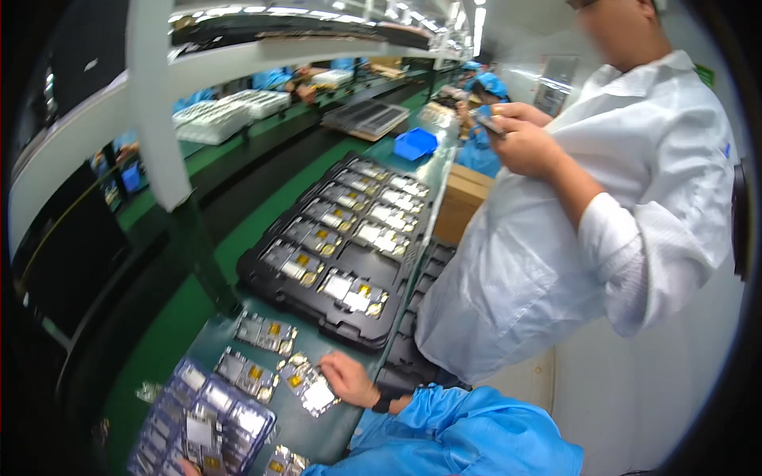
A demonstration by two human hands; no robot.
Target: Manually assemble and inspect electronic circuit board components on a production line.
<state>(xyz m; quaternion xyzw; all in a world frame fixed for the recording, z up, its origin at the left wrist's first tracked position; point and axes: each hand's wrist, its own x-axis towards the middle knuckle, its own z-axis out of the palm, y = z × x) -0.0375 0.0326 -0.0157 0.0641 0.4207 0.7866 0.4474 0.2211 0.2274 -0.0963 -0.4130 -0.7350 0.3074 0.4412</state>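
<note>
My right hand [349, 380], a dark band on its wrist, has its fingers curled at the right edge of a phone circuit board assembly [298, 381] lying on the green bench. My left hand [189, 468] barely shows at the lower edge. Its fingers close on the lower end of a silver and dark phone assembly [202, 432], which is over a translucent bluish compartment tray [181, 377]. Two similar assemblies [266, 332] [248, 374] lie left of my right hand. Another assembly [284, 462] lies partly cut off below.
A large black tray [349, 321] holds rows of such assemblies, with one vacant slot. Beyond it stand a blue bin [415, 143] and flat stacked trays [365, 119]. A grey post [159, 111] rises at left. Close by on the right, a person in a white coat [540, 238] holds a small device.
</note>
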